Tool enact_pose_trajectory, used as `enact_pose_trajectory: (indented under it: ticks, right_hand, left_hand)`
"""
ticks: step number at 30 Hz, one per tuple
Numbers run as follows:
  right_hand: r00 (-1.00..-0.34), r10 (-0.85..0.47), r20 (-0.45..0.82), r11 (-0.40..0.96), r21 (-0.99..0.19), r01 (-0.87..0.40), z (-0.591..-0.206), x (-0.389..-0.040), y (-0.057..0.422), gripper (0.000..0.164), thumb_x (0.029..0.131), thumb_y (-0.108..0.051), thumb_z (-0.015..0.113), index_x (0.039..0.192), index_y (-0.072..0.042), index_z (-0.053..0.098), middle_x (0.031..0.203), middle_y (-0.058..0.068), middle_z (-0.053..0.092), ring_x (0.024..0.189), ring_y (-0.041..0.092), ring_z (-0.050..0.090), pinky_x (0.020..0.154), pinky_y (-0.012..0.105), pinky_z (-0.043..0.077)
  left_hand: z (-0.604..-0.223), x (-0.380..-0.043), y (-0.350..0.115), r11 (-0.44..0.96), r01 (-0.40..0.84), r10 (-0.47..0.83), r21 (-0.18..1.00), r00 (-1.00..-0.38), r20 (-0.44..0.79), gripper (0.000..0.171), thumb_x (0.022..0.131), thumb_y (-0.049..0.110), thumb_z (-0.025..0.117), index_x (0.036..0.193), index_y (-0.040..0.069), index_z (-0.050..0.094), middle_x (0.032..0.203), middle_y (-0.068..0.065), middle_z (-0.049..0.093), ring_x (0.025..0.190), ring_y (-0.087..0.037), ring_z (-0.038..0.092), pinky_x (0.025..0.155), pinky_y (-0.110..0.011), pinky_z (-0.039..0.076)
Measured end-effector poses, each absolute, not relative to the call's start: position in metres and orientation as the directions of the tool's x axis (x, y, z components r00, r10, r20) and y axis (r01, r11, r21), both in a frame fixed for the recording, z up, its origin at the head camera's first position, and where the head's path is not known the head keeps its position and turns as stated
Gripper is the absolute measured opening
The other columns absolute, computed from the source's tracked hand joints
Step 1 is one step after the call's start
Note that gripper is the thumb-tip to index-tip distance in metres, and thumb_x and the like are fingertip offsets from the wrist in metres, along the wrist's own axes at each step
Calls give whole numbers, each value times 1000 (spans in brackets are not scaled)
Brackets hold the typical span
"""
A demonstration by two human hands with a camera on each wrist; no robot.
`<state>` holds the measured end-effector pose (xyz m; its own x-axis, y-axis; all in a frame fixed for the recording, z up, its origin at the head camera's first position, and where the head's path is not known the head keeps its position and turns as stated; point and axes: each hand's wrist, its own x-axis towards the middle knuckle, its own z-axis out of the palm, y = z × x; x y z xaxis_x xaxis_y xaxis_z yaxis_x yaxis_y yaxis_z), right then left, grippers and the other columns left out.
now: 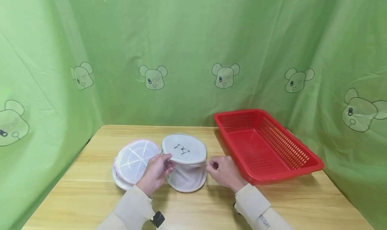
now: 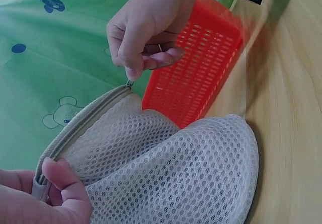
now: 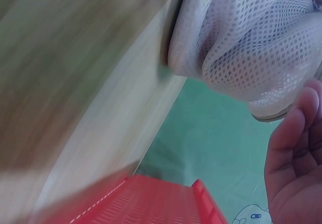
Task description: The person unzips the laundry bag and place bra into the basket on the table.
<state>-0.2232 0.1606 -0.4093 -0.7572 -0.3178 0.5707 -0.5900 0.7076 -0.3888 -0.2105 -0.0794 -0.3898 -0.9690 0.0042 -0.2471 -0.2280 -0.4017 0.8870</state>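
White mesh bag (image 1: 186,160), contents hidden, stands near the red basket (image 1: 257,147).

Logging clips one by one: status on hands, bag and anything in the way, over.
Left hand pinches mesh bag near its top. Right hand pinches zipper pull. Nothing visibly blocking; red basket close beside right hand.

On the bench (image 1: 187,215), a mesh bag (image 1: 186,161) stands between stacked bags (image 1: 136,161) toward the left edge and a basket (image 1: 254,146) at the far right corner, a curtain (image 1: 187,38) hanging behind the far edge.
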Motion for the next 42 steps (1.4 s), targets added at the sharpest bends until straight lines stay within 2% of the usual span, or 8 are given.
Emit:
enact_pose_trajectory:
  ticks: [17,23,30,33,37,40,42]
  right_hand:
    - [-785,-295,545,730,-402,-553,-409,-226,166,32,76,-11,68,55,-23,47,53,-17,39,51,1,37,46,19,32]
    - [-796,-308,521,724,-414,-551,-407,-226,167,31,77,-10,67,56,-23,49,54,-17,40,52,1,38,47,19,33]
    - [-796,-358,489,690,-436,-578,-404,-221,163,31,81,-10,67,59,-22,50,55,-16,40,53,0,38,47,19,35]
    - [-795,-359,488,678,-449,-582,-404,-219,161,31,81,-9,67,59,-22,50,55,-16,41,53,0,38,47,19,35]
    - [-784,-361,505,656,-460,-599,-403,-216,159,32,80,-8,67,58,-22,49,54,-17,40,52,-1,37,47,18,35]
    - [-775,-361,519,645,-462,-609,-403,-214,157,33,79,-8,67,57,-23,48,53,-18,39,51,-1,37,46,18,34]
    - [-771,-356,529,638,-465,-614,-401,-212,156,34,79,-7,67,56,-23,47,53,-18,39,51,-2,37,45,18,33]
  left_hand:
    - [-392,-213,-86,-401,-214,-3,891,-972,-235,14,94,5,54,105,-2,47,86,-7,55,74,-14,51,62,-18,44]
    - [-390,-214,-85,-411,-203,-1,889,-975,-223,17,97,6,50,110,-4,46,88,-8,51,74,-13,48,62,-17,44]
    - [-387,-213,-83,-399,-199,-6,895,-976,-219,19,101,15,49,110,-2,45,88,-6,50,76,-13,46,66,-19,44]
    - [-388,-212,-81,-384,-207,-1,900,-974,-225,21,101,19,51,105,0,46,83,-3,50,73,-12,47,64,-19,43]
    - [-392,-206,-77,-372,-237,35,898,-970,-242,29,100,26,54,110,0,45,79,0,50,66,-9,46,57,-17,42]
    - [-394,-198,-73,-359,-259,80,897,-966,-247,35,100,30,55,115,2,42,79,-1,48,63,-8,46,56,-18,44]
    - [-396,-193,-70,-342,-273,113,899,-962,-249,36,99,32,55,112,2,39,77,-1,46,62,-8,47,57,-18,45]
